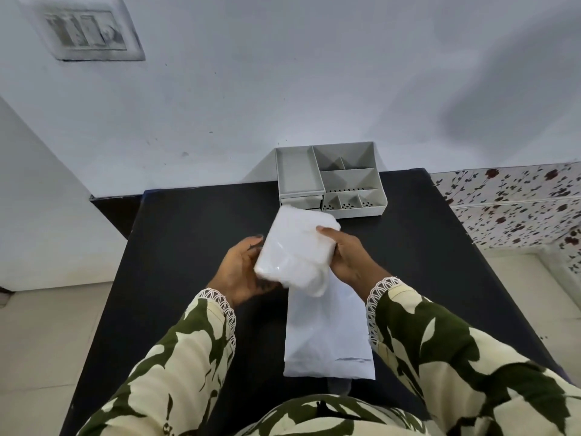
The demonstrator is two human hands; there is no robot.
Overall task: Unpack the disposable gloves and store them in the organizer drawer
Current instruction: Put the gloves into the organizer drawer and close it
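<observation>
A white plastic pack of disposable gloves (297,250) is held above the black table (176,247), tilted, between both hands. My left hand (240,272) grips its lower left side. My right hand (347,253) holds its right edge, thumb on top. Under the pack a flat white mailer bag (328,338) lies on the table, running toward me. The grey desk organizer (333,180) stands at the table's far edge against the wall, with open top compartments and a small drawer (301,202) at its lower left front; the pack hides part of that drawer.
A white wall rises behind the table, with a switch plate (85,29) at the upper left. A floral cloth (515,202) covers a surface to the right. Pale floor tiles show on both sides of the table.
</observation>
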